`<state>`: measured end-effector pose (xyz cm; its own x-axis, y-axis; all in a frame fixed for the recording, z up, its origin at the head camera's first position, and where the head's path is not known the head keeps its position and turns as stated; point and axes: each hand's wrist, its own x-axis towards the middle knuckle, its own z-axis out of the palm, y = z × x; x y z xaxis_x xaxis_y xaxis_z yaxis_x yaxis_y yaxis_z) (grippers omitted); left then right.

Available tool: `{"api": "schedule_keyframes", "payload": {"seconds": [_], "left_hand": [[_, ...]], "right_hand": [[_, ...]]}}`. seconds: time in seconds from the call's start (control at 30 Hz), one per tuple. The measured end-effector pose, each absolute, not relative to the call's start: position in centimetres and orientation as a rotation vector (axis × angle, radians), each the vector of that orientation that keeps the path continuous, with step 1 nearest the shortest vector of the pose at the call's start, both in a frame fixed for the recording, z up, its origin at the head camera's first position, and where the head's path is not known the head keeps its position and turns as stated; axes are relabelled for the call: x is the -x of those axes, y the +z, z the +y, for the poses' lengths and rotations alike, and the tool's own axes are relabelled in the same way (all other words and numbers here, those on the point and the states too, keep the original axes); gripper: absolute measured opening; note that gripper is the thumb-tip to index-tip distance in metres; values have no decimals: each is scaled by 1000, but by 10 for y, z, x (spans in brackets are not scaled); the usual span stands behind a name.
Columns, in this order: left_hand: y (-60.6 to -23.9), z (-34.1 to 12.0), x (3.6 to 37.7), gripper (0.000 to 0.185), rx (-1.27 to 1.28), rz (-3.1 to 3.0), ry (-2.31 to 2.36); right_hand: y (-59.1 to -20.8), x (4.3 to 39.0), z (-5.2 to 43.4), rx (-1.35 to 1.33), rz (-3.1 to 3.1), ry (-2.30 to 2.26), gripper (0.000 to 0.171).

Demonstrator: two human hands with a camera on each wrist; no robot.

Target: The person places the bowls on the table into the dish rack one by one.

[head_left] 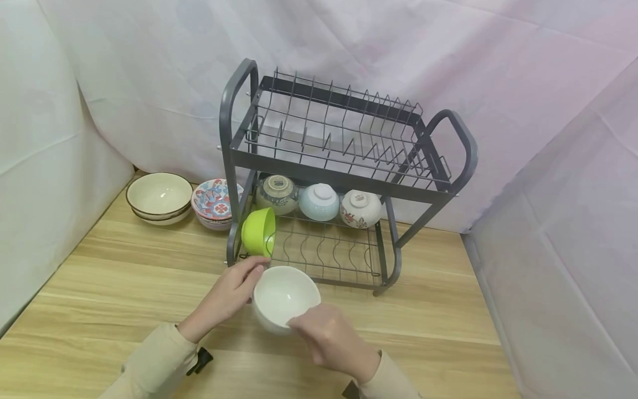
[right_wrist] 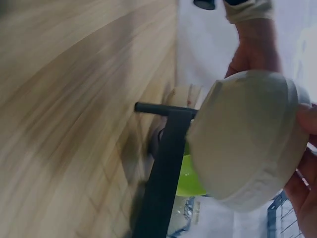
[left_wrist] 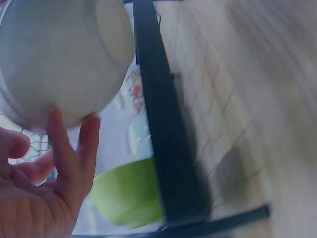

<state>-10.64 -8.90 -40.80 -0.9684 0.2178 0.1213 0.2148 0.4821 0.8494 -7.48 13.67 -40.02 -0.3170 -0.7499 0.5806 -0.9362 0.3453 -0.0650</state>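
Observation:
A plain white bowl (head_left: 286, 296) is held up in front of the rack, its opening towards the head camera. My right hand (head_left: 331, 338) grips its rim at the lower right; the right wrist view shows the thumb (right_wrist: 308, 118) on its outside. On the other side my left hand (head_left: 239, 288) holds the bowl, with fingertips against its outer wall (left_wrist: 64, 59) in the left wrist view. Just beyond the left hand a lime-green bowl (head_left: 256, 233) stands on its side in the lower tier of the dark dish rack (head_left: 344, 180).
Behind the green bowl, a grey patterned bowl (head_left: 277, 194), a pale blue bowl (head_left: 319, 202) and a floral bowl (head_left: 361, 209) sit upside down on the lower tier. Stacked cream bowls (head_left: 159, 194) and patterned bowls (head_left: 215, 200) stand left of the rack. White cloth (head_left: 149, 83) hangs behind.

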Motion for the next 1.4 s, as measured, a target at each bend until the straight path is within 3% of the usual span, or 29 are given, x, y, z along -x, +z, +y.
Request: {"api": "schedule_keyframes", "payload": {"seconds": [0.17,0.37,0.47,0.63,0.77,1.0,1.4], "left_hand": [[-401,-98,113,27,-427,2972,1494],[-405,-112,131,42,-212,3212,1453],[-414,-115,139,45,-165,3205,1404],[-424,-119,146,35,-185,3237,1340],[-426,-121,148,29,-219,3294,1305],[-423,-120,147,26,-212,3319,1200],[-424,-120,148,25,-197,3324,1152]], "right_hand": [[-399,76,137,-1321,-2237,920,20],[-404,84,134,-988,-2299,1425,17],[-403,90,130,-737,-2303,1674,16],[-401,104,119,-171,-2263,2070,20],[-402,119,107,96,-2054,2341,23],[-410,141,88,255,-1690,2619,25],[-424,162,67,308,-1521,2678,17]]}}
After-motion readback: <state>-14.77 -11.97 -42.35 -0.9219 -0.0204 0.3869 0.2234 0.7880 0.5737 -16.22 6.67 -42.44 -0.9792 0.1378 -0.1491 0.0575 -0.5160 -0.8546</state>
